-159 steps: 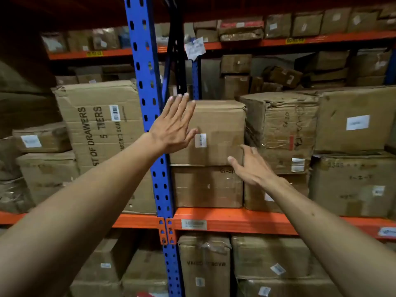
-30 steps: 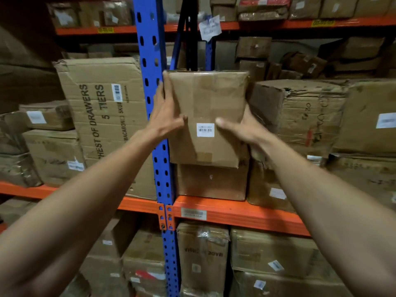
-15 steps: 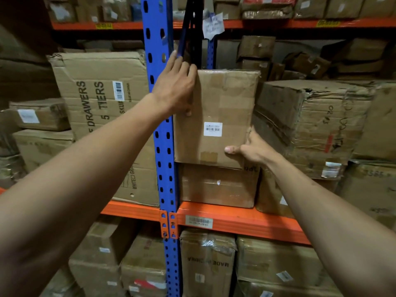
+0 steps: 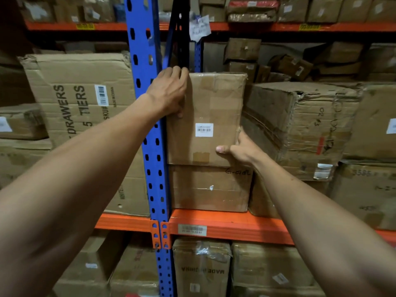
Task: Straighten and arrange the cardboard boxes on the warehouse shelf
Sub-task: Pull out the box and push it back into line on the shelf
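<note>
A tall brown cardboard box (image 4: 210, 103) with a white barcode label stands on end on a lower box (image 4: 211, 188) on the orange shelf (image 4: 231, 226). My left hand (image 4: 169, 93) grips its upper left corner, fingers curled over the top edge beside the blue upright. My right hand (image 4: 237, 148) holds its lower right corner, thumb across the front face and fingers hidden behind the right side. The box leans slightly, its top to the right.
A blue perforated upright (image 4: 147, 125) stands just left of the box. A large "drawers" carton (image 4: 85, 116) fills the left bay. A torn, taped carton (image 4: 300, 125) presses close on the right. More boxes crowd the upper and lower shelves.
Since the oldest frame the box has gone from lying flat to standing on end. In the last second my left hand climbed to the top corner and my right hand dropped to the bottom corner.
</note>
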